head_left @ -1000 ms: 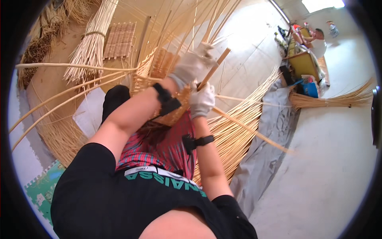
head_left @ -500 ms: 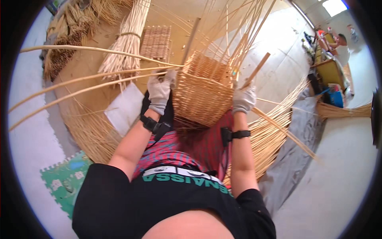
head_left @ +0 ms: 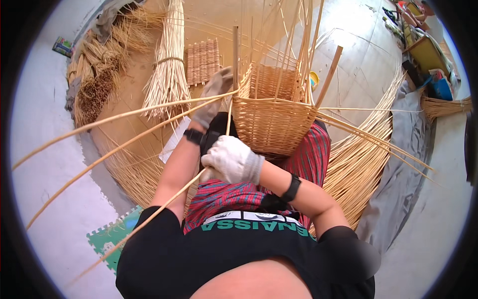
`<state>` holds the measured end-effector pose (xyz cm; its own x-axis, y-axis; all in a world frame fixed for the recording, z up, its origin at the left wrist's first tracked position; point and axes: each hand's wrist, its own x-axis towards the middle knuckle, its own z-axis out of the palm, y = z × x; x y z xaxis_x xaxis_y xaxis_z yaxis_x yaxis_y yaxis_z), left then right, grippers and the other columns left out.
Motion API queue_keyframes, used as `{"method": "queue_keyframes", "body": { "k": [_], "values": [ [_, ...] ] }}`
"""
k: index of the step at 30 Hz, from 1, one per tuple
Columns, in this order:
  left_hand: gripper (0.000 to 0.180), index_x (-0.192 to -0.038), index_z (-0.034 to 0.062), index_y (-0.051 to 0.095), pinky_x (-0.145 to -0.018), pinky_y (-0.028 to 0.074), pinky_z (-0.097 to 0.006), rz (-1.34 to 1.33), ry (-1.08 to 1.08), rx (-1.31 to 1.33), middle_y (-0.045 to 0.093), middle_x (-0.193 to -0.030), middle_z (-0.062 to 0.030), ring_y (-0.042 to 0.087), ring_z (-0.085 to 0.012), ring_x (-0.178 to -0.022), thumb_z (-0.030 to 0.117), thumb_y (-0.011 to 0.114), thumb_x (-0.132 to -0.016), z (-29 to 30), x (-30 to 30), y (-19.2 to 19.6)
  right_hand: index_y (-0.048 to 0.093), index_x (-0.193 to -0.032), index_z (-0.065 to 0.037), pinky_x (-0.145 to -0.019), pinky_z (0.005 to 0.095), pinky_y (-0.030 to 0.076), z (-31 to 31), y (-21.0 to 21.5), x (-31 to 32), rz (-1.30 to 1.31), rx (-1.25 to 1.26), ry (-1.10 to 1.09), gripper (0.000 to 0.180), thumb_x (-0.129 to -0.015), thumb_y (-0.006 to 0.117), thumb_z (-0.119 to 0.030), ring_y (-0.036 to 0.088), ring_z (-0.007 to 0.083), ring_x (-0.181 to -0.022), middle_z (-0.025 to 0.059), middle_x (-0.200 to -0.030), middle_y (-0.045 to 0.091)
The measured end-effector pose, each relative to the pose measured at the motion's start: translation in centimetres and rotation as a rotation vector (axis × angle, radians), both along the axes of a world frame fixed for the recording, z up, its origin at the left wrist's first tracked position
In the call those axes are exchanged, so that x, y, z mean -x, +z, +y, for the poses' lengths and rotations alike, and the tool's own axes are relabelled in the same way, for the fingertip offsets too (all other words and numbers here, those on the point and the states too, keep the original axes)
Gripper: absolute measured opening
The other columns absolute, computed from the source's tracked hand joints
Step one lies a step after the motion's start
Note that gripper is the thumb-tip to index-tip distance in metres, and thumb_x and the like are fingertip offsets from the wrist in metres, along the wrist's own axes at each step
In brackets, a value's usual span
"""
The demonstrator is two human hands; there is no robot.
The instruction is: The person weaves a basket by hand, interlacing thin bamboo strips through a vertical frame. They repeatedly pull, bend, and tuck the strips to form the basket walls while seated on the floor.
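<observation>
A wicker basket [head_left: 274,123] stands upright between my knees, with long stakes rising from its walls. My right hand [head_left: 231,158], in a white knitted glove, is closed around a thin willow rod [head_left: 149,219]. That rod runs from the basket's left corner down past my left forearm. My gloved left hand [head_left: 214,94] lies by the same corner, its visible fingers stretched beside a flat wooden stick [head_left: 235,55]; part of it is hidden behind two other rods. Another flat stick [head_left: 328,77] slants up at the right corner.
A tied bundle of pale rods [head_left: 170,60] and a small woven panel [head_left: 203,62] lie beyond my left hand. Darker bundles [head_left: 99,74] are heaped at far left. Many loose rods [head_left: 363,164] spread on the right beside a grey sheet [head_left: 403,144]. Rod ends [head_left: 383,142] jut from the basket's right corner.
My right hand has left the basket's right side, crossed to the left and taken hold of a rod, now pulled down toward me. The basket sits farther right and more upright.
</observation>
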<state>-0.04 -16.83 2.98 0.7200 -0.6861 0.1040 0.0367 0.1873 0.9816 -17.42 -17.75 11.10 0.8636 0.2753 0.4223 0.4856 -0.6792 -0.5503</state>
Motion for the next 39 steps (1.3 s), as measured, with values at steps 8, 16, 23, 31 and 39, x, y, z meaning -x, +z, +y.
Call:
{"method": "queue_keyframes", "body": {
  "k": [8,16,23,31,39],
  "values": [
    [0.091,-0.097,-0.0020,0.071,-0.057,0.053,-0.028,0.533,-0.265,0.242,0.061,-0.062,-0.0062,0.063,-0.0184,-0.057,0.075,0.023,-0.099,-2.4,-2.9,-3.8,0.060,-0.081,-0.008,-0.066,0.0374,0.052,-12.3,-4.7,4.1,-0.011,-1.083,-0.412,0.048,-0.103,0.043,-0.048,0.056,0.0203,-0.062,0.0027,-0.063,0.049],
    [0.065,-0.145,-0.0007,0.045,-0.087,0.055,-0.030,0.306,-0.283,0.087,0.066,-0.114,-0.0135,0.067,-0.0212,-0.101,0.037,0.068,-0.096,0.7,-2.3,-2.4,0.063,-0.106,-0.003,-0.073,0.0376,0.055,-16.2,-8.0,4.1,-0.051,-1.618,-0.517,0.037,-0.107,0.055,-0.038,0.054,0.0125,-0.065,-0.0017,-0.069,0.051],
    [0.087,-0.149,0.0046,0.038,-0.114,0.041,-0.036,-0.104,-0.179,-0.106,0.054,-0.137,-0.0101,0.050,-0.0200,-0.130,0.018,0.086,-0.079,0.8,1.9,-6.2,0.070,-0.109,-0.002,-0.078,0.0253,0.055,-16.1,-9.7,5.4,0.025,-0.966,-1.025,0.013,-0.095,0.069,-0.002,0.065,0.0103,-0.085,0.0037,-0.096,0.071],
    [0.072,-0.130,0.0089,0.050,-0.091,0.053,-0.028,-0.269,0.113,-0.038,0.058,-0.121,-0.0045,0.058,-0.0141,-0.108,0.020,0.094,-0.073,-0.8,3.0,-8.3,0.072,-0.109,0.001,-0.084,0.0300,0.055,-11.8,-7.6,4.8,-0.164,-0.618,-1.176,0.015,-0.093,0.070,0.000,0.069,0.0174,-0.092,0.0092,-0.103,0.074],
    [0.043,-0.112,0.0080,0.062,-0.082,0.058,-0.027,0.263,0.121,0.014,0.066,-0.098,-0.0024,0.064,-0.0135,-0.095,0.009,0.089,-0.078,-0.8,3.8,-5.5,0.070,-0.121,-0.006,-0.088,0.0359,0.056,-13.4,-0.6,-3.6,-0.168,-0.452,-0.861,0.031,-0.091,0.067,-0.001,0.072,0.0311,-0.101,0.0183,-0.121,0.070]
  ]
}}
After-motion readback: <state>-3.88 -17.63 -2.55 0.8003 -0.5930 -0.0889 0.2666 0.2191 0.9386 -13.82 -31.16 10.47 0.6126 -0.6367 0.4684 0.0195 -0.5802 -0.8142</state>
